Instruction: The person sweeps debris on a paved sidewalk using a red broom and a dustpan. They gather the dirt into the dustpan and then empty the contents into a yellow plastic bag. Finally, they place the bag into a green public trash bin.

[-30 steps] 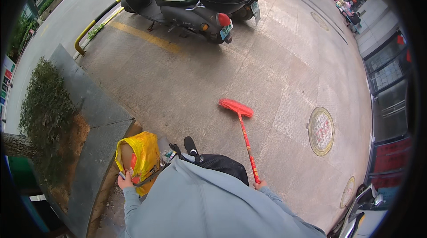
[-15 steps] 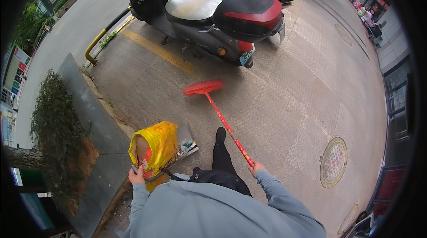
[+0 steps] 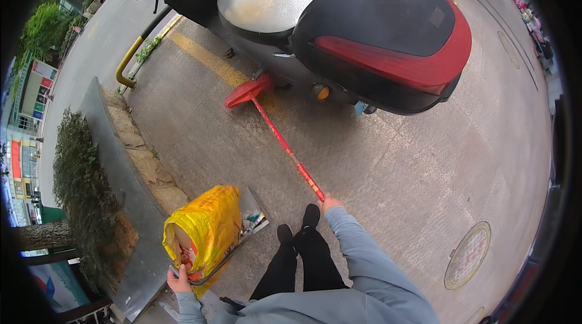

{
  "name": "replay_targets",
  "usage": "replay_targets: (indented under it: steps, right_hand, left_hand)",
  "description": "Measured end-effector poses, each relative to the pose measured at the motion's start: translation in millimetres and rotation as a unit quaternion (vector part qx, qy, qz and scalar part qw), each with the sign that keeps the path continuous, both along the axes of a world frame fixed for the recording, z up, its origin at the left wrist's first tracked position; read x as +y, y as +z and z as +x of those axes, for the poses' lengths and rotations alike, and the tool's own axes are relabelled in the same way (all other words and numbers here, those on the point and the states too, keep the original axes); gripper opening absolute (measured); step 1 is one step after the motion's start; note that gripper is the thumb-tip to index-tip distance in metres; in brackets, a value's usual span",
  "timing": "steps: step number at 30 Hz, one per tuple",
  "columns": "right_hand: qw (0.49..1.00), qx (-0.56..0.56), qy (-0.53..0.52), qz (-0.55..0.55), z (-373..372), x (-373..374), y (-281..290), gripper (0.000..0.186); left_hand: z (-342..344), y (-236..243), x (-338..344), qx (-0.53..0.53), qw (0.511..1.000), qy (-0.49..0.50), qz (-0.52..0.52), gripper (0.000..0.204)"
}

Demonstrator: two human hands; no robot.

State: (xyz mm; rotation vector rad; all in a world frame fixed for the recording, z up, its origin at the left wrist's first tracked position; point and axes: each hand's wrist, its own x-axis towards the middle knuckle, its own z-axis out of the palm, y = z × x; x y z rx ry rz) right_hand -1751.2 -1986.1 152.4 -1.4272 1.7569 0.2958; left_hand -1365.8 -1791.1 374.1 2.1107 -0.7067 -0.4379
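Note:
My right hand (image 3: 331,203) is wrapped round the upper end of a red broom (image 3: 285,145), its arm stretched forward. The broom's red bristle head (image 3: 247,92) is on the pavement close beside the black scooter, slightly blurred. At the lower left, my left hand (image 3: 179,280) is closed on the grey handle of a long-handled dustpan (image 3: 250,201), next to the mouth of a yellow plastic bag (image 3: 212,221). The bag hangs along the handle and hides much of it. Small litter lies in the dustpan's pan. What fills the bag is mostly hidden.
A parked scooter (image 3: 260,6) with a large black-and-red top box (image 3: 388,33) stands just ahead. A stone-edged planter (image 3: 112,160) with a bush (image 3: 82,172) runs along the left. A yellow-and-black rail (image 3: 128,63) borders the road; a round manhole cover (image 3: 467,255) lies right.
I have stepped closer to the scooter, which now looms larger. The broom head has swung left and forward, beside the scooter. The dustpan and bag came along in my left hand.

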Motion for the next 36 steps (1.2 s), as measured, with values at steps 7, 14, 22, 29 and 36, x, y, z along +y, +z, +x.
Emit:
replay_targets:
  steps: [7,14,22,29,36]
  right_hand:
    - [0.99,-0.029,-0.135,-0.028,5.6,-48.1,-106.4,0.037]
    - [0.974,-0.02,-0.226,0.001,-30.7,1.0,-130.5,0.038]
    - [0.97,0.001,-0.244,0.005,-82.0,109.4,-91.5,0.036]
    - [0.95,0.083,-0.291,0.075,-106.4,246.0,7.9,0.037]
    - [0.896,0.009,-0.445,-0.01,-103.0,340.5,110.8,0.031]
  left_hand:
    - [0.6,-39.9,-34.5,0.026,0.998,0.011,0.058,0.013]
    - [4.4,-60.2,-64.4,0.032,0.994,-0.06,0.08,0.011]
    - [-47.0,-32.0,-121.4,0.032,0.983,-0.178,0.036,0.011]
    - [-74.6,-25.4,-143.9,0.088,0.956,-0.278,0.037,0.011]
    - [-101.6,-32.2,-180.8,0.12,0.898,-0.414,0.086,0.014]
